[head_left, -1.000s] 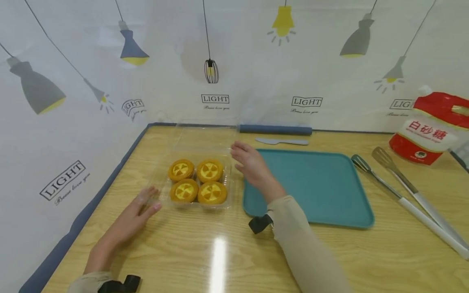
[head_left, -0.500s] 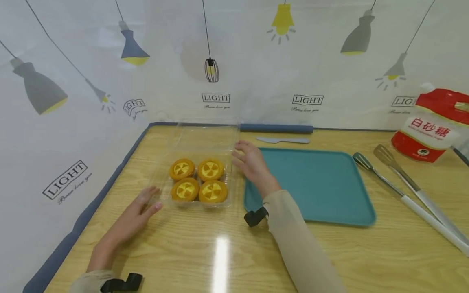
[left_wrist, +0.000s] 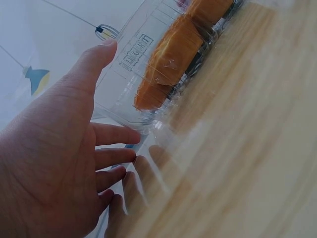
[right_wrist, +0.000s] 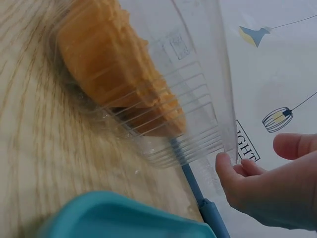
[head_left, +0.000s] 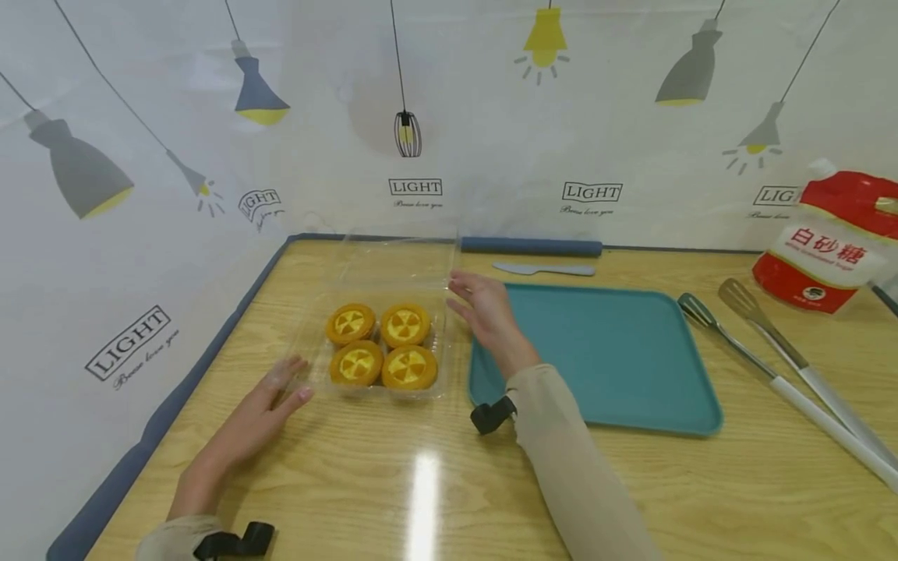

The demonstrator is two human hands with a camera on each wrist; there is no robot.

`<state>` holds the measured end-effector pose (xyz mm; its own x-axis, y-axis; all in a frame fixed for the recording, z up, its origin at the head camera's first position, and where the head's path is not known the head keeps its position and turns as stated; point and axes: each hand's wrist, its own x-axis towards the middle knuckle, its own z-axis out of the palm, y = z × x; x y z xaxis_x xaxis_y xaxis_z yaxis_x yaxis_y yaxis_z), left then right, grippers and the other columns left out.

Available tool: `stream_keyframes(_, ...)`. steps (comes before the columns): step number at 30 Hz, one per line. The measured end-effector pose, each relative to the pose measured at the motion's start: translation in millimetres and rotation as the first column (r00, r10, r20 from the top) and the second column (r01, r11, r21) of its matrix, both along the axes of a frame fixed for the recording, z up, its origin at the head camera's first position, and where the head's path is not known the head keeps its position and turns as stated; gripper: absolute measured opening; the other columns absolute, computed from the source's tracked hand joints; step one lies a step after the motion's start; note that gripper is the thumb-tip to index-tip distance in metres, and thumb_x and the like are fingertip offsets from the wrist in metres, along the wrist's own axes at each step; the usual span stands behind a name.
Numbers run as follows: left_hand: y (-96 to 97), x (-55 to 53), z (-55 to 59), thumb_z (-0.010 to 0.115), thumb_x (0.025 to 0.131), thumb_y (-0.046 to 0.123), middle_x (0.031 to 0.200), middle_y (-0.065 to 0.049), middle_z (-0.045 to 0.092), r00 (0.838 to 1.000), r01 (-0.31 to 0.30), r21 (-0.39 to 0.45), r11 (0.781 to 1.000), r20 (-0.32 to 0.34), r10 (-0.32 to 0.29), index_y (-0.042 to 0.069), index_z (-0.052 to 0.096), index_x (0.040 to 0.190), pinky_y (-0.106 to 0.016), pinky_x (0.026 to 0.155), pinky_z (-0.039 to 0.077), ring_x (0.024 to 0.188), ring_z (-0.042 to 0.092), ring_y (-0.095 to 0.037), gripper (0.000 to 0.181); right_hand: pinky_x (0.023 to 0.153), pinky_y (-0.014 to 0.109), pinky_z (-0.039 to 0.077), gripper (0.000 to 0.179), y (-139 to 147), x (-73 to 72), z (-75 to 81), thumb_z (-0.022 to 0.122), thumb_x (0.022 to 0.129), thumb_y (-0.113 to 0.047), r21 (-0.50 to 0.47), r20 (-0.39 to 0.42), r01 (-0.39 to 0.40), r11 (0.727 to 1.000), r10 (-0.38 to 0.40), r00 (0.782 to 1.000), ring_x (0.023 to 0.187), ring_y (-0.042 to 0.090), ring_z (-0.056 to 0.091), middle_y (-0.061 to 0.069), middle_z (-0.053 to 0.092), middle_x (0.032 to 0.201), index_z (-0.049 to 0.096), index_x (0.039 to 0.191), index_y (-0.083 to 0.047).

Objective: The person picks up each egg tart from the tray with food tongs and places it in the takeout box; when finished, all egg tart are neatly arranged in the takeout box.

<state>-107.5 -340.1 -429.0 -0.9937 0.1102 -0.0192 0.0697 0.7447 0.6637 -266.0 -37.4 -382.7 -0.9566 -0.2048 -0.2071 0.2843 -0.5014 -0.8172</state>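
A clear plastic clamshell box [head_left: 440, 343] stands on the table with its lid [head_left: 400, 261] raised at the back. Inside lie several round egg tarts [head_left: 356, 364] with yellow patterned tops. My left hand [head_left: 249, 421] is beside the box's left front corner. In the left wrist view its thumb and fingers are extended, with the fingertips close to the box wall. At the box's right back corner is my right hand [head_left: 491, 315], near the lid's hinge. The right wrist view shows its fingertips [right_wrist: 224, 159] at the lid's edge; a firm pinch is not visible.
A teal tray [head_left: 596, 358] lies right of the box, under my right wrist. Behind it is a grey knife [head_left: 543, 269]. Metal tongs [head_left: 772, 378] and a red-and-white sugar bag [head_left: 817, 241] are farther right. A lamp-print sheet [head_left: 491, 117] covers the back and left.
My right forearm has shifted slightly, while the hand stays by the box's right back corner. The left hand, box and tarts look unmoved; the camera view has drifted a little.
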Motion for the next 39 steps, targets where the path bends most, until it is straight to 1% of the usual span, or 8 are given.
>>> stream_keyframes(10, -1.5, -1.5, -2.6, 0.045, 0.098, 0.041, 0.152, -0.020, 0.015, 1.000, 0.013, 0.000, 1.000, -0.012, -0.013, 0.003, 0.032, 0.144, -0.064, 0.102, 0.015, 0.136, 0.012, -0.042, 0.061, 0.100, 0.038, 0.039, 0.033, 5.9, 1.8, -5.1, 0.044, 0.093, 0.005, -0.045, -0.045, -0.010, 0.999, 0.008, 0.999, 0.127, 0.033, 0.040, 0.021, 0.042, 0.137, 0.045, 0.123, 0.018)
stream_keyframes(15, -2.8, -2.1, -4.1, 0.045, 0.098, 0.040, 0.152, -0.020, 0.015, 1.000, 0.018, 0.003, 1.000, -0.017, -0.018, 0.003, 0.033, 0.143, -0.064, 0.102, 0.015, 0.136, 0.011, -0.042, 0.060, 0.098, 0.035, 0.041, 0.036, 6.8, 2.0, -6.9, 0.040, 0.091, 0.010, -0.097, -0.041, -0.011, 0.995, 0.007, 0.999, 0.127, 0.033, 0.040, 0.018, 0.043, 0.136, 0.046, 0.127, 0.014)
stream_keyframes(20, -3.4, -2.5, -4.8, 0.045, 0.098, 0.041, 0.151, -0.020, 0.016, 1.000, 0.016, -0.001, 1.000, -0.025, -0.016, 0.002, 0.034, 0.143, -0.063, 0.103, 0.015, 0.136, 0.012, -0.042, 0.060, 0.098, 0.037, 0.041, 0.038, 5.6, 0.9, -8.3, 0.039, 0.089, 0.012, -0.143, -0.057, 0.016, 0.990, -0.024, 0.998, 0.127, 0.035, 0.039, 0.026, 0.041, 0.137, 0.043, 0.127, 0.018)
stream_keyframes(23, -3.4, -2.4, -5.0, 0.044, 0.098, 0.040, 0.151, -0.021, 0.016, 0.999, 0.017, -0.001, 1.000, -0.028, -0.017, 0.002, 0.036, 0.142, -0.063, 0.103, 0.015, 0.136, 0.013, -0.043, 0.059, 0.098, 0.040, 0.041, 0.033, 5.5, -0.1, -9.6, 0.040, 0.089, 0.013, -0.157, -0.054, 0.034, 0.987, -0.043, 0.998, 0.126, 0.036, 0.040, 0.028, 0.045, 0.131, 0.049, 0.120, 0.017)
stream_keyframes(26, -3.3, -2.4, -5.0, 0.044, 0.098, 0.040, 0.151, -0.021, 0.017, 0.999, 0.019, -0.002, 1.000, -0.031, -0.019, 0.002, 0.037, 0.141, -0.064, 0.103, 0.015, 0.136, 0.013, -0.043, 0.058, 0.100, 0.043, 0.038, 0.025, 5.7, -0.9, -10.6, 0.041, 0.090, 0.008, -0.195, -0.039, 0.034, 0.980, -0.043, 0.998, 0.126, 0.037, 0.039, 0.022, 0.051, 0.118, 0.052, 0.112, 0.009)
stream_keyframes(28, -3.2, -2.5, -4.8, 0.044, 0.098, 0.040, 0.151, -0.021, 0.017, 0.999, 0.020, -0.002, 1.000, -0.034, -0.020, 0.001, 0.038, 0.141, -0.063, 0.103, 0.015, 0.136, 0.013, -0.042, 0.058, 0.102, 0.044, 0.035, 0.025, 6.1, -1.4, -11.1, 0.042, 0.092, 0.004, -0.227, -0.031, 0.024, 0.974, -0.031, 0.999, 0.127, 0.037, 0.036, 0.016, 0.050, 0.112, 0.048, 0.116, 0.004)
stream_keyframes(33, -3.1, -2.4, -4.6, 0.044, 0.098, 0.040, 0.151, -0.021, 0.018, 0.999, 0.025, -0.001, 1.000, -0.037, -0.025, 0.001, 0.037, 0.141, -0.063, 0.103, 0.015, 0.136, 0.012, -0.042, 0.058, 0.103, 0.044, 0.033, 0.051, 7.1, -2.3, -12.7, 0.042, 0.093, 0.001, -0.258, -0.029, -0.024, 0.966, 0.017, 0.999, 0.121, 0.033, 0.038, 0.009, 0.045, 0.108, 0.030, 0.142, -0.005)
stream_keyframes(39, -3.7, -1.8, -4.7, 0.044, 0.098, 0.039, 0.151, -0.022, 0.017, 0.999, 0.026, 0.004, 1.000, -0.041, -0.025, 0.001, 0.037, 0.141, -0.064, 0.103, 0.014, 0.136, 0.012, -0.042, 0.058, 0.103, 0.046, 0.031, 0.050, 6.9, -2.5, -13.2, 0.039, 0.091, 0.003, -0.250, -0.065, -0.053, 0.967, 0.037, 0.997, 0.110, 0.027, 0.041, 0.004, 0.045, 0.100, 0.033, 0.141, -0.004)
